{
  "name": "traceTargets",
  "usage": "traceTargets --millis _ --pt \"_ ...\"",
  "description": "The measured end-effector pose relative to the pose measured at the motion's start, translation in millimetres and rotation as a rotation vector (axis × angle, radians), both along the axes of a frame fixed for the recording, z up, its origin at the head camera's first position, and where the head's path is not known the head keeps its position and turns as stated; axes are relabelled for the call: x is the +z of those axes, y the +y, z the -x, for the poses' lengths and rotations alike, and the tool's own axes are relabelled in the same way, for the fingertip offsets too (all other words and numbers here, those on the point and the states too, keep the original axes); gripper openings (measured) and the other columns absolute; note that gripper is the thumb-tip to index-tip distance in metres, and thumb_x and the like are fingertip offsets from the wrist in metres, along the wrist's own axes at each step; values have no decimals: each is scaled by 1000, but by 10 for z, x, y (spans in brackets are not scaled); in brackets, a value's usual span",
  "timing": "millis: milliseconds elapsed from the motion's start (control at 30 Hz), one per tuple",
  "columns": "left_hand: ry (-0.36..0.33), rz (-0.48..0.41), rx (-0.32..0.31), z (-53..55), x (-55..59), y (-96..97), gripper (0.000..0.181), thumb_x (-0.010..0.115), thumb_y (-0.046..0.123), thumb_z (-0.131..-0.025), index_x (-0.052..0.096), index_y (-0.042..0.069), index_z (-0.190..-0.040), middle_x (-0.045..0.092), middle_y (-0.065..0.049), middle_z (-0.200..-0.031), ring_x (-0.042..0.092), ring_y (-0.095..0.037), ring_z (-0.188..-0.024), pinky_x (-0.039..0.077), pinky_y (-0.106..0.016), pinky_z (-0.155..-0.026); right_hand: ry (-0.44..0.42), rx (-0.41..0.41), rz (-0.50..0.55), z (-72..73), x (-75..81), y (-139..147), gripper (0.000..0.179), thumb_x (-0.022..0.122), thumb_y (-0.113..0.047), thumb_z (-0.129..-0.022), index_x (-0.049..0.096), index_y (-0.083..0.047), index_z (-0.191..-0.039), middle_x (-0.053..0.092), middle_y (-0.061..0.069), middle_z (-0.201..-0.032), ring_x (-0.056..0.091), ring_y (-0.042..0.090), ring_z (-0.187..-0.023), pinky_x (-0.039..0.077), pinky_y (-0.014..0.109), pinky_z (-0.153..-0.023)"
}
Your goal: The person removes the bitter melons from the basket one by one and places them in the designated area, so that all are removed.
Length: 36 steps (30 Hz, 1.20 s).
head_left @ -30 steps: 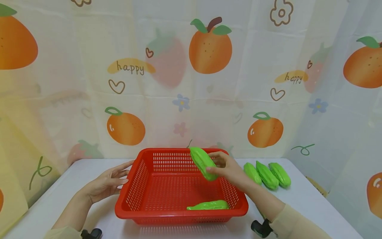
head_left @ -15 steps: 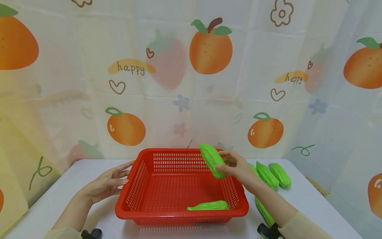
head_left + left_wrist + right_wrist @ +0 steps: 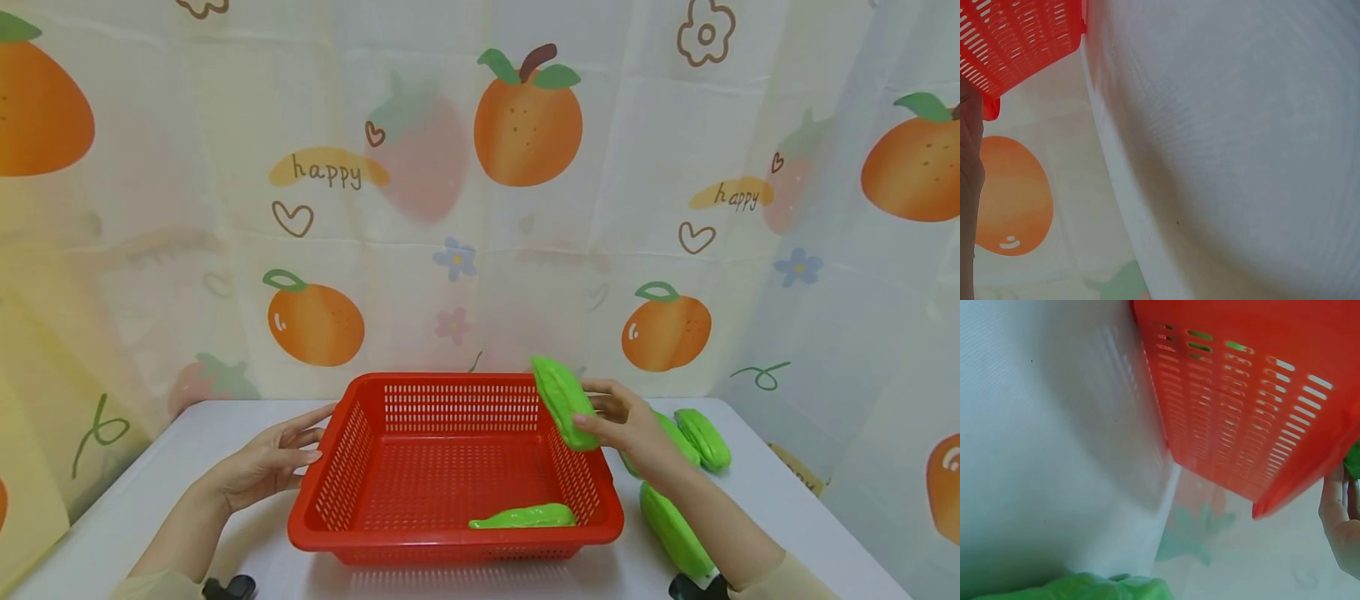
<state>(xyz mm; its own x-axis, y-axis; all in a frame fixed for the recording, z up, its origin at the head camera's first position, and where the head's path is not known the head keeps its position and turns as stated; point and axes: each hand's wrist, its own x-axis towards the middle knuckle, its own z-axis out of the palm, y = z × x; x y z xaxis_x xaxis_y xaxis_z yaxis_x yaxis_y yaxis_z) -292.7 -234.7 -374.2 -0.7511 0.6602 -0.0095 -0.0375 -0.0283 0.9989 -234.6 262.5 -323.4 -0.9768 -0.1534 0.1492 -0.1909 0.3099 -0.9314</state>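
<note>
My right hand (image 3: pixel 633 425) holds a ribbed green vegetable, like a bitter melon (image 3: pixel 561 402), tilted above the basket's right rim. The thumb lies on its near side and the fingers reach behind it. The red plastic basket (image 3: pixel 450 537) has slotted walls and stands on the table. One more bitter melon (image 3: pixel 525 517) lies inside along the front wall. At the basket's left rim, my left hand (image 3: pixel 273 454) touches the outer side with loosely bent fingers. In the right wrist view only part of the right hand (image 3: pixel 1341 531) shows, by the rim.
Right of the basket, several more bitter melons (image 3: pixel 703 437) lie on the white table (image 3: pixel 247 542), partly covered by my right arm. One of them (image 3: pixel 671 525) lies nearer the front. A fruit-printed curtain (image 3: pixel 525 292) hangs behind the table.
My right hand has moved right with the bitter melon, from above the basket's inside to its right rim. The left hand, the basket and the bitter melon inside have stayed put.
</note>
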Motion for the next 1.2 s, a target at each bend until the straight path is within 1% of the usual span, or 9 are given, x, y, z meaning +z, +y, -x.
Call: traceTargets --millis 100,233,500,667,733,900,1000,1200 --pt "-4 -3 1 -3 -3 -4 66 45 8 -102 14 18 -159 61 9 -129 67 -8 -107 59 -35 -91 -11 -9 -4 -52 24 37 54 66 -27 -93 45 -11 -141 59 16 -133 61 12 -108 54 32 -87" --pt "-7 -2 1 -7 -6 -1 65 45 8 -102 17 20 -159 61 9 -128 67 -8 -106 59 -35 -91 -18 -36 -22 -129 53 91 55 66 -28 -93 45 -13 -141 59 12 -132 60 11 -108 50 33 -86" --pt "1 -18 -15 -9 -8 4 62 44 7 -102 23 25 -157 60 8 -130 68 -9 -107 59 -35 -90 22 -81 -45 -247 108 265 53 63 -28 -96 43 -14 -143 60 0 -128 61 3 -106 48 35 -89" --pt "10 -29 -25 -2 -13 3 60 44 8 -102 27 28 -156 60 7 -130 68 -9 -107 59 -35 -90 31 -135 -78 -310 142 392 54 62 -33 -97 41 -17 -144 58 2 -131 61 2 -104 49 34 -89" --pt "14 -33 -34 -1 -10 3 59 43 8 -102 28 28 -156 60 7 -131 67 -10 -108 59 -35 -90 32 -144 -83 -323 144 448 54 61 -34 -97 41 -17 -145 58 -1 -130 61 1 -105 49 33 -90" --pt "18 -36 -41 10 -16 0 59 43 8 -102 28 28 -155 60 6 -131 67 -10 -108 59 -36 -91 16 -125 -48 -341 147 588 52 58 -33 -99 39 -19 -145 59 -17 -121 63 2 -104 53 26 -88" --pt "20 -30 -35 19 -24 -2 59 43 8 -102 27 28 -156 60 7 -132 67 -10 -108 59 -36 -91 7 -113 -33 -363 164 660 50 57 -33 -100 39 -20 -145 58 -18 -120 65 3 -101 54 22 -86" --pt "14 -12 -14 16 -17 -2 62 44 9 -102 22 25 -158 60 8 -132 68 -10 -107 59 -36 -90 13 -105 -8 -375 179 835 43 53 -29 -102 39 -27 -142 54 -18 -122 60 2 -104 52 23 -85"
